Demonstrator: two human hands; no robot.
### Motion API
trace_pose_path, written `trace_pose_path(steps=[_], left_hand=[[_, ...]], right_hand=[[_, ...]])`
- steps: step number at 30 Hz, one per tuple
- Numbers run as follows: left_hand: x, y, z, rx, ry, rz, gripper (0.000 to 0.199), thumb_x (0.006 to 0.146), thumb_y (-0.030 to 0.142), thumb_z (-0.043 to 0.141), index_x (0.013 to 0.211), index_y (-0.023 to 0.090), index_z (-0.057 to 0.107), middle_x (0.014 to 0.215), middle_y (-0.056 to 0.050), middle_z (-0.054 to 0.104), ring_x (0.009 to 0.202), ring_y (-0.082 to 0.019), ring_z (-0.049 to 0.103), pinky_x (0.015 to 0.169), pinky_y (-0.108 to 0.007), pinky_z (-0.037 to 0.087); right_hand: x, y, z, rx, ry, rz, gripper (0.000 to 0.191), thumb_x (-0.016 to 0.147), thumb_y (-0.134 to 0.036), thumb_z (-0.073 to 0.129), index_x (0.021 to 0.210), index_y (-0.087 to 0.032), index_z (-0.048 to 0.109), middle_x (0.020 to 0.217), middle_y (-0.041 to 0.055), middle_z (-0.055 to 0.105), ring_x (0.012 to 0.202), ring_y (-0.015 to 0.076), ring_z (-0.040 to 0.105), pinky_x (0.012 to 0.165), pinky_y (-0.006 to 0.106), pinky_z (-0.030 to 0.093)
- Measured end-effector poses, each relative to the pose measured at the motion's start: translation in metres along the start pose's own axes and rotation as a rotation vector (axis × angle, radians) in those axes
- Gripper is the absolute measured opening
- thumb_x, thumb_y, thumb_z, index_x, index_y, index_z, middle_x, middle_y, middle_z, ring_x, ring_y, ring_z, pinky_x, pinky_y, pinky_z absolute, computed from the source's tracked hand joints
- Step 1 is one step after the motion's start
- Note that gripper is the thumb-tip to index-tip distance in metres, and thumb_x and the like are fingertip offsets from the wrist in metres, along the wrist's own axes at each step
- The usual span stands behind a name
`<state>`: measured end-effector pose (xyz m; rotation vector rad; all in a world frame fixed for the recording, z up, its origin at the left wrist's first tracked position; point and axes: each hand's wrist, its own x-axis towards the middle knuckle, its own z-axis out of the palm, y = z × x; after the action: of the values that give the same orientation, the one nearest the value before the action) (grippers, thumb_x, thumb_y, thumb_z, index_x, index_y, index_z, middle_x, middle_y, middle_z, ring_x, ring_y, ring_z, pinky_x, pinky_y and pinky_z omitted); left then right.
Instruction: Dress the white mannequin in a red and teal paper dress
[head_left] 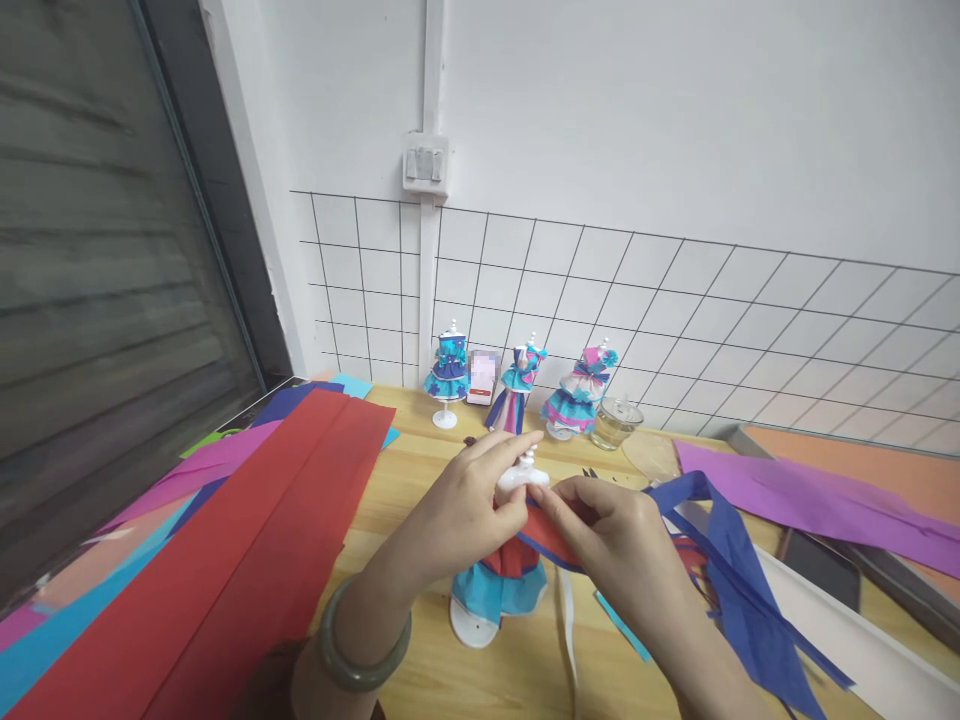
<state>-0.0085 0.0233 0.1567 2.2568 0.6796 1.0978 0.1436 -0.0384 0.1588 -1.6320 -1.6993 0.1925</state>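
Red paper [247,540] lies at eight o'clock in the view, on the counter [427,665]. Left hand [465,495], bangle [354,660] at its wrist, has fingers clamped about a white mannequin [517,481], upright at six o'clock, in a red-and-turquoise skirt [495,592]. A blue-edged red strip [553,541] at its bust is pinched between the right hand's [619,520] fingers. Blue paper [739,580] lies at four o'clock.

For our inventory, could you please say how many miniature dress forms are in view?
4: at the back, the left dress form, middle dress form and right dress form; nearer, the front dress form between the left hand and right hand.
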Motion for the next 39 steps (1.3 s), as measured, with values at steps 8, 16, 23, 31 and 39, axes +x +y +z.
trace_pose_path(steps=[8,16,23,31,39], left_hand=[[0.000,0.000,0.000,0.022,-0.016,0.001,0.057,0.077,0.006,0.045,0.131,0.025,0.043,0.122,-0.005,0.054,0.109,-0.019,0.052,0.093,-0.034,0.045],[0.001,-0.002,0.002,-0.024,-0.009,0.014,0.050,0.080,0.011,0.049,0.128,0.026,0.045,0.121,-0.003,0.054,0.109,-0.016,0.052,0.095,-0.030,0.044],[0.001,-0.002,0.004,-0.050,0.005,0.001,0.045,0.083,0.015,0.052,0.125,0.028,0.047,0.116,-0.001,0.056,0.105,-0.015,0.053,0.093,-0.029,0.044],[0.001,-0.001,0.003,-0.091,-0.021,-0.023,0.043,0.082,0.014,0.052,0.122,0.029,0.049,0.113,0.000,0.056,0.105,-0.015,0.053,0.094,-0.030,0.043],[0.001,-0.001,0.005,-0.086,-0.013,-0.024,0.049,0.079,0.009,0.051,0.122,0.030,0.047,0.117,0.000,0.054,0.107,-0.014,0.052,0.094,-0.028,0.043]], right_hand=[[-0.005,0.005,-0.006,0.063,-0.089,-0.028,0.022,0.088,-0.032,0.049,0.079,-0.020,0.066,0.073,0.0025,0.069,0.063,0.0170,0.062,0.058,0.027,0.045],[-0.004,0.011,-0.011,0.052,-0.097,-0.071,0.019,0.089,-0.030,0.048,0.085,-0.021,0.065,0.080,0.0032,0.070,0.070,0.0176,0.063,0.063,0.028,0.047],[-0.006,0.014,-0.011,0.015,-0.079,-0.076,0.018,0.089,-0.029,0.048,0.084,-0.022,0.064,0.078,0.0012,0.068,0.069,0.0167,0.061,0.063,0.028,0.044],[-0.005,0.014,-0.011,0.018,-0.066,-0.077,0.016,0.088,-0.026,0.050,0.081,-0.021,0.064,0.073,0.0018,0.066,0.065,0.0164,0.059,0.060,0.027,0.043],[-0.007,0.013,-0.012,0.118,-0.122,-0.064,0.019,0.089,-0.030,0.049,0.084,-0.021,0.065,0.079,0.0020,0.068,0.068,0.0162,0.060,0.063,0.028,0.044]])
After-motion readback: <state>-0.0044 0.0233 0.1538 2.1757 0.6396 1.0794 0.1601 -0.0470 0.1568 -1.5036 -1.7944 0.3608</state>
